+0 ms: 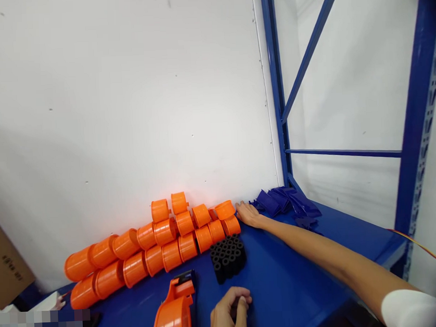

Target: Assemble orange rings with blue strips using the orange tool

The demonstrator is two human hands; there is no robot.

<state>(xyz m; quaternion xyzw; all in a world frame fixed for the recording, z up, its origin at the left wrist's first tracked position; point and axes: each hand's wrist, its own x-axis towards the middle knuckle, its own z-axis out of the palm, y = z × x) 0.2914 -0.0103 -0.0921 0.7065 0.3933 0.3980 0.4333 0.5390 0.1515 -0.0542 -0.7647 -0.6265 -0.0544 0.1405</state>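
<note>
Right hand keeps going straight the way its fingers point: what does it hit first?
Likely the orange ring at the upper right end of the stack, just past the fingertips of the right hand. Depth is unclear; they may already touch.

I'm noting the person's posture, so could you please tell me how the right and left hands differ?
The right hand is stretched far out beside the stacked orange pieces; the left hand is near the camera, in front of the black tubes. The right hand's forearm shows at length; the left hand's lies out of frame. Both are bare.
</note>
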